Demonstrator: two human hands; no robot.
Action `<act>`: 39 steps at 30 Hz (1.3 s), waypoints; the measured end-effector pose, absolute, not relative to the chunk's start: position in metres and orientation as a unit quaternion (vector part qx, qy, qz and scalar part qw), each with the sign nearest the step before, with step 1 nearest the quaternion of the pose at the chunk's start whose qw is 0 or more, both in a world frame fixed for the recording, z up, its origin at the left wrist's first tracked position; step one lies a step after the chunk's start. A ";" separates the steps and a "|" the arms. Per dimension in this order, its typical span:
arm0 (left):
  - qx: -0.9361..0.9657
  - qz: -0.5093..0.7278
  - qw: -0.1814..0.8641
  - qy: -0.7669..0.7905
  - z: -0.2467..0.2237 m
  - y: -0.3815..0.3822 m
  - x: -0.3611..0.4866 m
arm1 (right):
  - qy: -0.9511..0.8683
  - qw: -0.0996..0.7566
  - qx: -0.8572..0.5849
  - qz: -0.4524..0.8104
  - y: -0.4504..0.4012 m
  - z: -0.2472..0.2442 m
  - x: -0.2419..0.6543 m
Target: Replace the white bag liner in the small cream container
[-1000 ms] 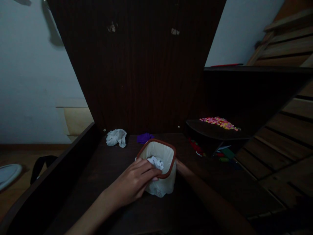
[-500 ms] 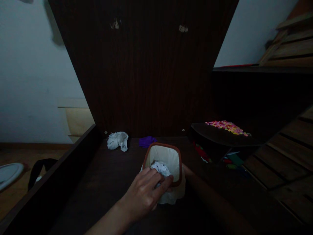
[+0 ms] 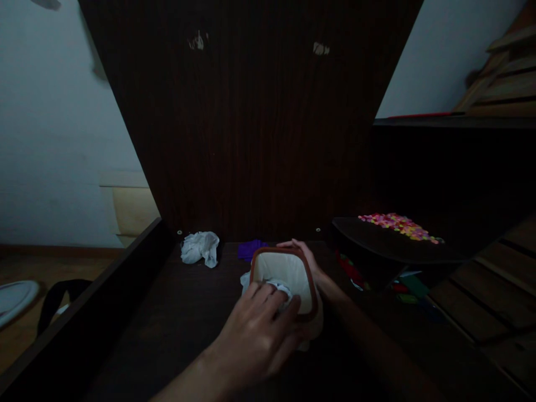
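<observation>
A small bin (image 3: 307, 279) with a brown rim and a pale liner stands tilted on the dark surface. My left hand (image 3: 262, 324) reaches over its near left rim, fingers curled on crumpled white material (image 3: 278, 286) inside; the fingertips are partly hidden. Around the far right side of the bin wraps my right hand (image 3: 307, 258), its fingers along the rim and its palm hidden behind the wall. Part of the liner hangs outside, below the rim.
Behind the bin lie a crumpled white bag (image 3: 200, 248) and a purple cloth (image 3: 251, 249). A dark corner shelf (image 3: 368, 237) at the right bears pink and yellow pieces (image 3: 400, 225). A raised dark edge (image 3: 104, 285) runs along the left.
The fingers of my right hand now show at the far rim, where they were hidden before. My left hand has shifted slightly over the bin. The view has moved a little.
</observation>
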State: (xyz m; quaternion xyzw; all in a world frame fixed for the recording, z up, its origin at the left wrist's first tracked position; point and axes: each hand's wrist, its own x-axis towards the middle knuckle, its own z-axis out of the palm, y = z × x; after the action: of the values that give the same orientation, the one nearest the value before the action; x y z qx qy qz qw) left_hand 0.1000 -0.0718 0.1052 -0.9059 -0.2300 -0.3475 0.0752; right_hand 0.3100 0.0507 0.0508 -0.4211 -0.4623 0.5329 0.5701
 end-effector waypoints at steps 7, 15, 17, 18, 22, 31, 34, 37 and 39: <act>-0.881 -0.360 -0.097 -0.292 0.118 -0.030 0.067 | -0.623 0.585 -0.339 0.394 -0.002 0.092 0.342; -0.880 -0.312 -0.208 -0.293 0.091 -0.016 0.064 | -0.797 0.382 -0.380 0.274 -0.042 0.087 0.337; -0.875 -0.313 -0.219 -0.296 0.088 -0.016 0.064 | -0.809 0.372 -0.383 0.248 -0.042 0.081 0.337; -0.875 -0.316 -0.221 -0.294 0.088 -0.016 0.064 | -0.811 0.373 -0.384 0.236 -0.042 0.079 0.338; -0.877 -0.326 -0.213 -0.280 0.086 -0.016 0.063 | -0.816 0.386 -0.375 0.213 -0.043 0.074 0.337; -0.873 -0.351 -0.212 -0.263 0.075 -0.015 0.064 | -0.814 0.397 -0.364 0.217 -0.042 0.066 0.331; -0.865 -0.371 -0.216 -0.257 0.069 -0.014 0.067 | -0.812 0.400 -0.359 0.227 -0.042 0.064 0.331; -0.854 -0.399 -0.218 -0.252 0.065 -0.014 0.071 | -0.814 0.393 -0.356 0.237 -0.043 0.063 0.330; -0.847 -0.417 -0.216 -0.248 0.063 -0.014 0.074 | -0.818 0.384 -0.356 0.238 -0.044 0.062 0.330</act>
State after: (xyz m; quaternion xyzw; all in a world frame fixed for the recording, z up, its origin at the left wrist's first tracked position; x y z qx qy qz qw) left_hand 0.0741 -0.0140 0.0628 -0.8475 -0.2482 -0.4166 -0.2160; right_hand 0.3304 -0.0435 0.0624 -0.3565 -0.8178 0.2385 0.3838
